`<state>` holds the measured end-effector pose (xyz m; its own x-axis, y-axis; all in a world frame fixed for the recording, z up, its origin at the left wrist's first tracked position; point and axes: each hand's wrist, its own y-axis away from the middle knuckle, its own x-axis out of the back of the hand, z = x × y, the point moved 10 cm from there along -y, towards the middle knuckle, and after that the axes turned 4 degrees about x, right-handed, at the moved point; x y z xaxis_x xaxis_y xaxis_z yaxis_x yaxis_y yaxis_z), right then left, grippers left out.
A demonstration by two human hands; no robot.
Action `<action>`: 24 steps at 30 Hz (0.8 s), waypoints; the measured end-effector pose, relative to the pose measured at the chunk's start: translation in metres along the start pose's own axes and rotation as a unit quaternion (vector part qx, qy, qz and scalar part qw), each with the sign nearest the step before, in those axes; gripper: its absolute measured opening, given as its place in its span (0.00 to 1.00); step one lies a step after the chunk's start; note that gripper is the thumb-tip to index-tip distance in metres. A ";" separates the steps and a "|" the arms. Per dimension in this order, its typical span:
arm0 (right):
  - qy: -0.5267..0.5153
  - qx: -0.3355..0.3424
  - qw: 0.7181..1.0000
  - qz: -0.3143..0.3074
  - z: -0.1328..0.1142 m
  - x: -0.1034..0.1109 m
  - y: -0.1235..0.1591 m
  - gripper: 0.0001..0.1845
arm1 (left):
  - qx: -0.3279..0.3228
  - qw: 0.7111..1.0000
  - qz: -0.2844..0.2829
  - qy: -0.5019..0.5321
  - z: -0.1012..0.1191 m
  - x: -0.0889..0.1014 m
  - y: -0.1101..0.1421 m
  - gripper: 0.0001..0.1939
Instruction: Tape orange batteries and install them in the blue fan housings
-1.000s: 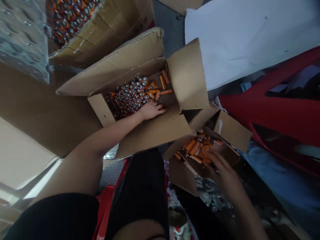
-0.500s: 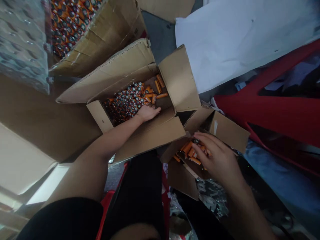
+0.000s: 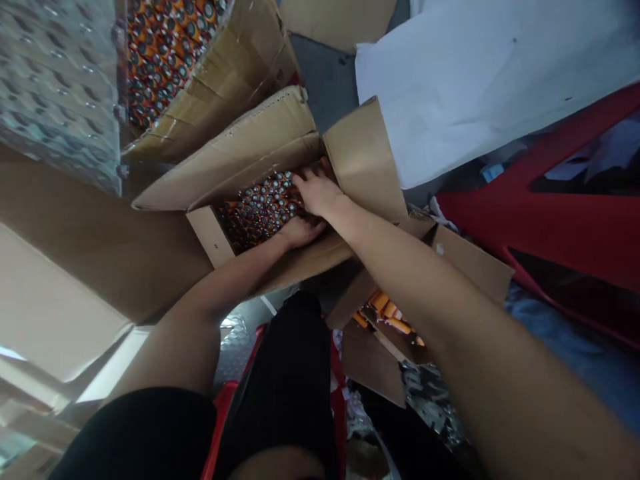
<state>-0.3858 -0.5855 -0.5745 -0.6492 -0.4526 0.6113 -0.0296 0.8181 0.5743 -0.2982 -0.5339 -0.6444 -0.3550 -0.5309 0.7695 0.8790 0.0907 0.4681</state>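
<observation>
An open cardboard box (image 3: 369,163) in front of me holds many orange cylindrical battery cells (image 3: 265,203), mostly standing on end with their round ends up. My left hand (image 3: 301,232) lies inside its near side, fingers stretched toward the right against the cells; their tips are partly hidden. Just above it, my right hand (image 3: 319,192) reaches in from the right with fingers spread over the cells at the right end of the pack. I see no cell clearly gripped in either hand. A smaller box (image 3: 373,363), below right, contains loose orange cells (image 3: 387,312), partly covered by my right forearm.
A large carton (image 3: 240,73) full of cells stands at the back left, beside clear dimpled plastic trays (image 3: 60,87). White sheeting (image 3: 480,100) lies at the upper right. A red plastic chair (image 3: 575,220) is on the right. My legs are below the boxes.
My right hand has moved from the smaller box up and left into the larger box, onto the cells. My left hand stays at the near side. The view has shifted slightly.
</observation>
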 end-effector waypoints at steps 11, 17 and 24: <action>-0.012 -0.015 0.999 0.029 0.019 -0.052 -0.006 0.33 | -0.005 0.998 -0.055 0.031 0.011 0.004 0.013 0.18; -0.012 0.002 1.000 0.025 0.018 -0.062 -0.017 0.22 | 0.149 0.976 0.047 0.150 -0.032 0.059 0.070 0.21; 0.045 0.028 0.998 0.015 0.005 -0.060 -0.010 0.19 | 0.346 0.831 0.137 0.413 -0.072 0.042 0.101 0.14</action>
<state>-0.3504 -0.5642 -0.6196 -0.5791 -0.4551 0.6764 -0.0555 0.8498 0.5242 -0.2013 -0.6077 -0.5961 0.4186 -0.7824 0.4611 0.3966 0.6142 0.6823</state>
